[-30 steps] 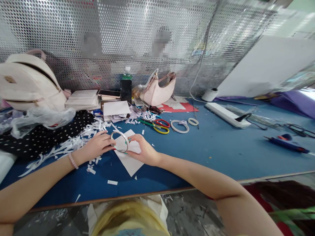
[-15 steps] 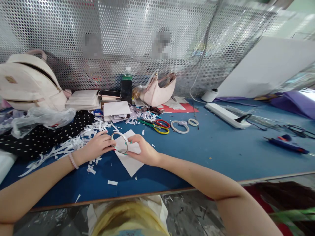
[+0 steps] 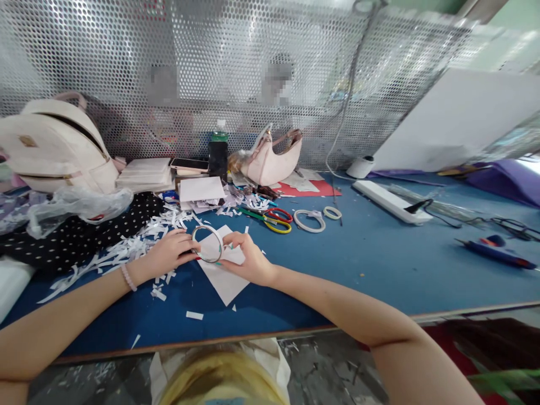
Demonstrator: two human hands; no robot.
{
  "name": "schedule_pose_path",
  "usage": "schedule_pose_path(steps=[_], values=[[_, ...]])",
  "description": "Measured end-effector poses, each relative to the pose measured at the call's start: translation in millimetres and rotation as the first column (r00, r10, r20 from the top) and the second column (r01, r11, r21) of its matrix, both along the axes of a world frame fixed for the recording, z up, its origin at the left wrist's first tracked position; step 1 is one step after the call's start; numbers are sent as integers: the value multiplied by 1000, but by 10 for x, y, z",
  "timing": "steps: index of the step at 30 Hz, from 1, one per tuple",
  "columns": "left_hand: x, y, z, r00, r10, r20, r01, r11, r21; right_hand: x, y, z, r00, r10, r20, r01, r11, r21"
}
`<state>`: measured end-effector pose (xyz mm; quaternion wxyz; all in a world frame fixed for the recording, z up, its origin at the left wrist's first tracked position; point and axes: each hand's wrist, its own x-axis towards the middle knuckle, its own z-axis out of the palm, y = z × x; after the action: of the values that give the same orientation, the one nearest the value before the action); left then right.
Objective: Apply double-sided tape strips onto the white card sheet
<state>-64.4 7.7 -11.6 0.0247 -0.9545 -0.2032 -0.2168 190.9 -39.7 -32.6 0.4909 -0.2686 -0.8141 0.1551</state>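
A thin roll of tape [image 3: 206, 227] is held on edge between my two hands, its open ring facing me. My left hand [image 3: 174, 253] grips its left side, fingers bent and pressed together. On the opposite side, my right hand [image 3: 252, 263] pinches the rim between thumb and fingers. Beneath the roll and the right fingers lies a white square of paper [image 3: 228, 286], turned cornerwise on the blue table [image 3: 295, 292]. Whether a strip of tape is pulled off the roll cannot be made out.
White paper scraps [image 3: 122, 253] lie left of my hands. Behind are stacked papers [image 3: 201, 189], green-handled scissors [image 3: 276, 220], two tape rolls, a pink handbag [image 3: 274, 163] and a pale backpack [image 3: 59, 146]. A power strip [image 3: 390, 201] and a blue cutter [image 3: 498, 253] lie to the right.
The view has tilted slightly, so everything sits a little lower and to the right. Both hands keep the tape roll in nearly the same hold over the paper.
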Motion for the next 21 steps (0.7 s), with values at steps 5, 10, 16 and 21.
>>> schedule_pose_path(steps=[5, 10, 16, 21], values=[[4, -16, 20, 999, 25, 33, -24, 999, -24, -29, -8, 15, 990, -4, -143, -17, 989, -146], [-11, -35, 64, 997, 46, 60, -44, 998, -40, -45, 3, 92, 965, 20, -262, -89, 963, -255], [-19, -63, 102, 995, 53, 86, -51, 998, -33, -41, -10, 133, 953, 11, -303, -98, 957, -272], [-15, -80, 122, 994, 57, 95, -56, 998, -17, -42, -7, 136, 939, 1, -345, -127, 931, -343]])
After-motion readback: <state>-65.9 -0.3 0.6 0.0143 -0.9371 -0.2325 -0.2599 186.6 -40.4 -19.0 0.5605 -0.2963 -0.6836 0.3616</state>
